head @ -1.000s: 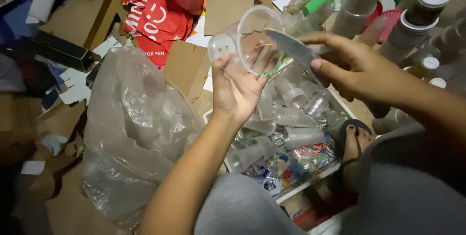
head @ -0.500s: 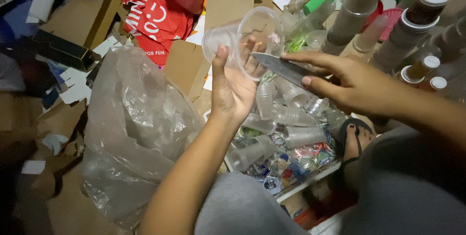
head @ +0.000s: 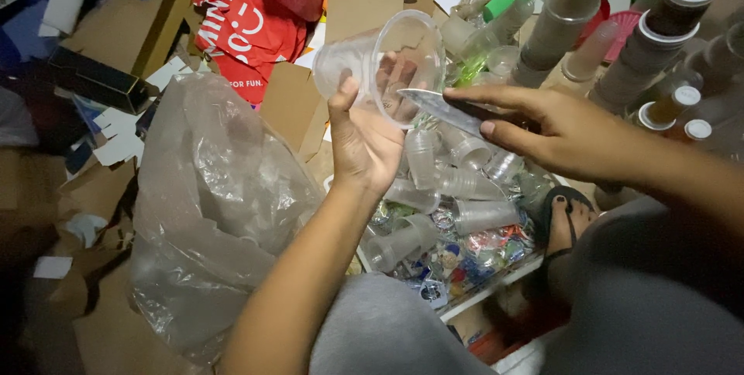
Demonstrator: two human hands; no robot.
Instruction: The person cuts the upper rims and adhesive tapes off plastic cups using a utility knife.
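Step — trimming: left hand [head: 364, 142] grips clear plastic cup [head: 384, 65] aloft over floor-level tray of clear cups [head: 457, 212] | right hand [head: 566, 135] closed on grey-bladed knife [head: 442, 109], tip at rim | next likely needs steady cup, controlled blade pressure.
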